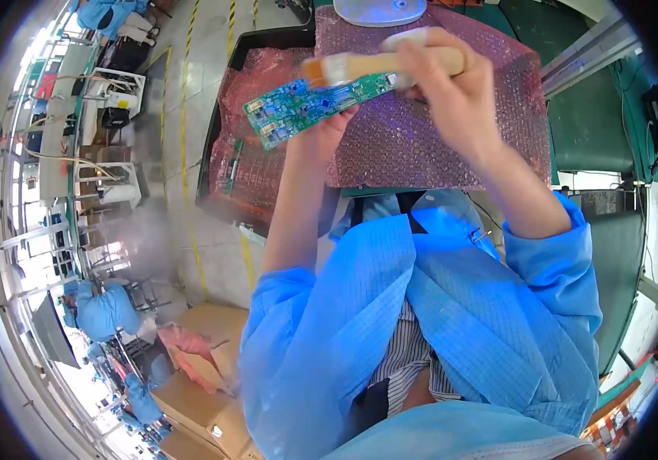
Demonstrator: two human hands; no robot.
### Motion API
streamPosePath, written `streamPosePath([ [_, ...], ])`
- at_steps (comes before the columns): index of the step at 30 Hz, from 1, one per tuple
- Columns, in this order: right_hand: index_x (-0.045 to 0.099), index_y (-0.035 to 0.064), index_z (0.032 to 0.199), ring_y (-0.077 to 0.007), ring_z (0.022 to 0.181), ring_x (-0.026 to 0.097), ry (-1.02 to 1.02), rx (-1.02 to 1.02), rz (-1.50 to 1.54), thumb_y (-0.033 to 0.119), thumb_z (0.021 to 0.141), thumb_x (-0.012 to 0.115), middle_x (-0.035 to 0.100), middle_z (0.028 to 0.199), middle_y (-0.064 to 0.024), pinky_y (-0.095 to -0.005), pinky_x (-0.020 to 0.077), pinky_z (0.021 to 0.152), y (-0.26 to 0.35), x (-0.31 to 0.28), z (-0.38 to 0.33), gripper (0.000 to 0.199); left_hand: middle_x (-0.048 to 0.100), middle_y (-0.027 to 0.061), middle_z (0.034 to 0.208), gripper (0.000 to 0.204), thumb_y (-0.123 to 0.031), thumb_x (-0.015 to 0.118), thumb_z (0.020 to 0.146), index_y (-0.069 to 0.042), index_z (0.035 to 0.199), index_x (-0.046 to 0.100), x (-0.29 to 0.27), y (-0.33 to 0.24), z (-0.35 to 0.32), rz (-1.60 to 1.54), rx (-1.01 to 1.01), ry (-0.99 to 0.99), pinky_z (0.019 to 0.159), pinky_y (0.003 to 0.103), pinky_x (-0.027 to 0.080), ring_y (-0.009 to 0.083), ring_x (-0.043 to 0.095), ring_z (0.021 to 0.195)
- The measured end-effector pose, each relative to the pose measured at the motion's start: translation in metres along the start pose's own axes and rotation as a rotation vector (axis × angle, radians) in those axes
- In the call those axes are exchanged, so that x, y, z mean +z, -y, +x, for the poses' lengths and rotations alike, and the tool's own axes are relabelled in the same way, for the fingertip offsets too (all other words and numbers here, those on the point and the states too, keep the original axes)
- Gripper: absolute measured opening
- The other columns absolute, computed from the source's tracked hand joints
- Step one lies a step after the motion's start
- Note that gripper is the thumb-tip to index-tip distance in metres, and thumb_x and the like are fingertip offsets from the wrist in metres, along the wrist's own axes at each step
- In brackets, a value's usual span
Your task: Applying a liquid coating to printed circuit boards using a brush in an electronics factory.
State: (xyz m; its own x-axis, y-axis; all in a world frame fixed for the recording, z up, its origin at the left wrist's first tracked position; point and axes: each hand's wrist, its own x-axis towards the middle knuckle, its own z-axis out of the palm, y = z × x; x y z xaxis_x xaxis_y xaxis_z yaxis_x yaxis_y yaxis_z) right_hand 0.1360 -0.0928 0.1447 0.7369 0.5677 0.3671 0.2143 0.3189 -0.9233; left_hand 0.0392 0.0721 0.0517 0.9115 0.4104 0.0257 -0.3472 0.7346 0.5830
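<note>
A long green circuit board (315, 105) is held up in the air over a sheet of pink bubble wrap (429, 130). The left hand (327, 129) grips it from beneath, fingers closed on its lower edge. The right hand (452, 92) is clenched round the wooden handle of a brush (379, 65), whose orange bristles touch the board's upper face. A black tray (214, 146) lined with more wrap lies just beside the sheet's left edge.
</note>
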Motion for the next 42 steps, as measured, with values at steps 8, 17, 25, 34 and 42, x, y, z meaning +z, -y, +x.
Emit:
streamPosePath([
  [8, 0.063, 0.0044, 0.089, -0.0066, 0.060, 0.051, -0.043, 0.073, -0.193, 0.016, 0.084, 0.056, 0.058, 0.066, -0.0022, -0.0238, 0.0420, 0.053, 0.005, 0.000, 0.008, 0.015, 0.052, 0.0106, 0.118, 0.040, -0.028, 0.058, 0.081, -0.006, 0.114, 0.050, -0.004, -0.008, -0.006, 0.031, 0.003, -0.030, 0.086, 0.040, 0.045, 0.0252, 0.051, 0.107],
  [17, 0.061, 0.0024, 0.091, -0.0054, 0.059, 0.050, 0.005, -0.026, -0.258, 0.014, 0.086, 0.052, 0.058, 0.066, -0.0024, -0.0207, 0.0407, 0.053, 0.006, 0.004, 0.002, 0.016, 0.056, 0.0120, 0.111, 0.030, -0.025, 0.057, 0.082, -0.005, 0.104, 0.054, -0.008, -0.013, -0.006, -0.026, 0.092, -0.031, 0.085, 0.041, 0.046, 0.0275, 0.053, 0.102],
  [25, 0.061, 0.0006, 0.091, -0.0062, 0.058, 0.051, 0.003, 0.106, -0.066, 0.018, 0.086, 0.055, 0.058, 0.067, -0.0013, -0.0204, 0.0409, 0.052, -0.001, 0.011, -0.004, 0.019, 0.055, 0.0100, 0.115, 0.036, -0.030, 0.056, 0.081, -0.007, 0.110, 0.056, -0.012, -0.009, 0.004, 0.292, 0.278, -0.031, 0.098, 0.044, 0.032, 0.0259, 0.047, 0.112],
  [34, 0.062, 0.0002, 0.088, -0.0057, 0.058, 0.052, 0.019, 0.139, 0.013, 0.020, 0.085, 0.055, 0.058, 0.064, -0.0012, -0.0185, 0.0398, 0.050, -0.012, 0.008, -0.006, 0.021, 0.054, 0.0101, 0.113, 0.028, -0.024, 0.053, 0.086, -0.006, 0.107, 0.054, 0.011, -0.012, -0.003, 0.871, 0.344, -0.033, 0.100, 0.042, 0.033, 0.0243, 0.049, 0.107],
  [42, 0.062, 0.0002, 0.089, -0.0047, 0.057, 0.050, 0.075, 0.198, 0.010, 0.020, 0.085, 0.056, 0.058, 0.065, -0.0009, -0.0182, 0.0390, 0.050, -0.021, -0.001, -0.003, 0.021, 0.055, 0.0146, 0.111, 0.028, -0.019, 0.056, 0.084, 0.000, 0.104, 0.056, 0.019, -0.012, -0.010, 0.581, 0.308, 0.039, 0.100, 0.041, 0.034, 0.0260, 0.050, 0.106],
])
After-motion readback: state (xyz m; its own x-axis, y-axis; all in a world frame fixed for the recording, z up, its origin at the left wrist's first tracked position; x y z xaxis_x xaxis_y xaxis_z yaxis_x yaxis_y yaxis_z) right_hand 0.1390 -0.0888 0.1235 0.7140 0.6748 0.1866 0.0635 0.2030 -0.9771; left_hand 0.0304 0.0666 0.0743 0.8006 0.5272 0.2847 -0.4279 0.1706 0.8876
